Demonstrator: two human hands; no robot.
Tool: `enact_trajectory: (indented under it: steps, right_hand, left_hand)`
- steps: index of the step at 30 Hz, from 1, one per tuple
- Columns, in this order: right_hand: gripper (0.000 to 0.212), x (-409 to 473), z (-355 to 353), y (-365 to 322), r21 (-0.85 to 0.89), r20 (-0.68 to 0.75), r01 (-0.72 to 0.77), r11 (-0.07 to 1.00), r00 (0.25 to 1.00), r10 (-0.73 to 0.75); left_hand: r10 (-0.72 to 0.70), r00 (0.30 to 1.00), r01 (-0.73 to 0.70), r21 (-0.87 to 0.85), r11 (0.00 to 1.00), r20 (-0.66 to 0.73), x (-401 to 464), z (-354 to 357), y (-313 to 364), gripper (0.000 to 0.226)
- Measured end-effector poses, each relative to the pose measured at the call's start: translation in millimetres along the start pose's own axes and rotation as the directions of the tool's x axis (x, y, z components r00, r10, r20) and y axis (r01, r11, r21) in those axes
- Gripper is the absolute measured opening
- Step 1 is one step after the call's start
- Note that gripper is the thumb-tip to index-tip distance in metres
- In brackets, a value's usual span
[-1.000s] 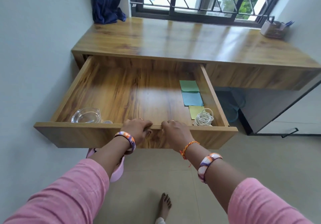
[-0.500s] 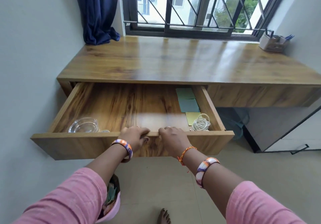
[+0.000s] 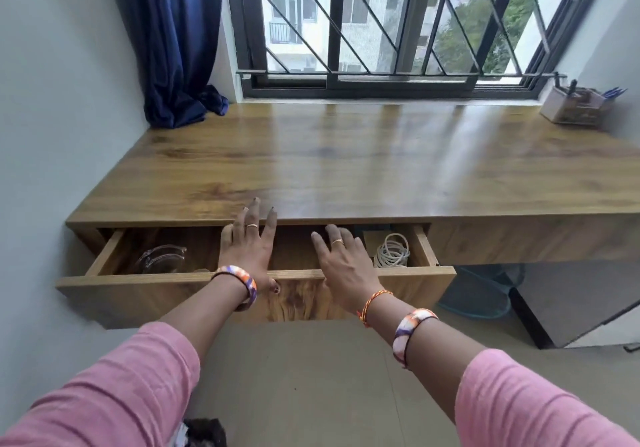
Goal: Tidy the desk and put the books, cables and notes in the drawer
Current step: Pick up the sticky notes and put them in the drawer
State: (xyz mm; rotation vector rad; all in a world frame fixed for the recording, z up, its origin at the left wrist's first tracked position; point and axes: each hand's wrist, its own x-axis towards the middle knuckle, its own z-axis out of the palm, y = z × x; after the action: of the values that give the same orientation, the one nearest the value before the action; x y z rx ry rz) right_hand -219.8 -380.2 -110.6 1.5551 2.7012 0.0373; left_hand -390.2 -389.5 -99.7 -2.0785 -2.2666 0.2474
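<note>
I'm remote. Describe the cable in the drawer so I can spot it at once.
Find the open drawer under the wooden desk. In its right end, just right of the right hand, lies the cable. It is a white coil of thin loops, unlike the clear glass dish at the left end.

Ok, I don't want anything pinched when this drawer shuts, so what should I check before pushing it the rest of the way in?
1. Left hand clear of the gap: not ok, its straight fingers reach over the wooden drawer up to the desk edge.
2. Right hand clear: not ok, its fingers lie over the drawer's inside.
3. White coiled cable below the rim: ok.
4. Clear glass bowl below the rim: cannot tell, it is blurred.
5. Wooden desk top tidied: ok, only the pen holder stands on it.
</note>
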Motion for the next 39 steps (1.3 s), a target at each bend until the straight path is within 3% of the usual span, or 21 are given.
enact_trajectory:
  steps: [4, 9, 15, 20, 25, 27, 32, 34, 39]
  right_hand:
    - [0.097, 37.0, -5.8, 11.4, 0.015, 0.073, -0.046, 0.999, 0.996, 0.044]
    - [0.108, 65.8, -11.8, 21.2, 0.026, 0.187, -0.068, 0.997, 0.980, 0.062]
    - [0.040, 76.7, -8.5, 25.4, 0.038, -0.044, -0.001, 0.999, 0.999, 0.003]
    - [0.036, 88.0, 1.9, 26.0, -0.033, -0.141, -0.007, 0.999, 0.990, 0.003]
    - [0.035, 98.6, 9.1, 27.8, -0.144, -0.278, -0.033, 0.989, 0.961, -0.008]
    - [0.037, 98.1, 12.7, 29.9, -0.157, -0.321, -0.021, 0.987, 0.947, -0.031]
    - [0.044, 96.0, 12.7, 28.1, -0.149, -0.319, -0.063, 0.987, 0.948, 0.012]
    - [0.041, 95.9, 9.9, 24.5, -0.135, -0.302, -0.078, 0.988, 0.953, 0.034]
    - [0.034, 95.7, -0.3, 20.3, -0.106, -0.296, -0.089, 0.990, 0.954, 0.054]
  left_hand:
    - [0.002, 0.990, -0.010, 0.056, 0.998, 0.144, 37.9, -10.9, -2.3, 0.154]
    - [0.037, 0.964, -0.068, 0.107, 0.992, 0.262, 67.6, -15.5, -7.2, 0.145]
    - [0.063, 0.997, -0.062, -0.013, 0.998, 0.053, 73.5, -9.3, -7.8, 0.090]
    - [-0.038, 0.994, 0.029, -0.094, 0.995, -0.099, 78.6, -0.3, -4.4, 0.045]
    - [0.042, 0.931, -0.033, 0.032, 0.999, -0.362, 91.3, 16.8, -2.0, 0.043]
    - [0.063, 0.921, -0.050, 0.045, 0.998, -0.385, 94.6, 26.2, -5.4, 0.044]
    - [0.037, 0.940, -0.024, 0.043, 0.999, -0.339, 93.8, 17.3, -2.8, 0.041]
    - [0.000, 0.964, 0.008, 0.026, 1.000, -0.268, 91.7, 5.1, 3.9, 0.032]
    - [-0.100, 0.993, 0.106, 0.098, 0.990, -0.059, 96.2, -7.8, 18.2, 0.034]
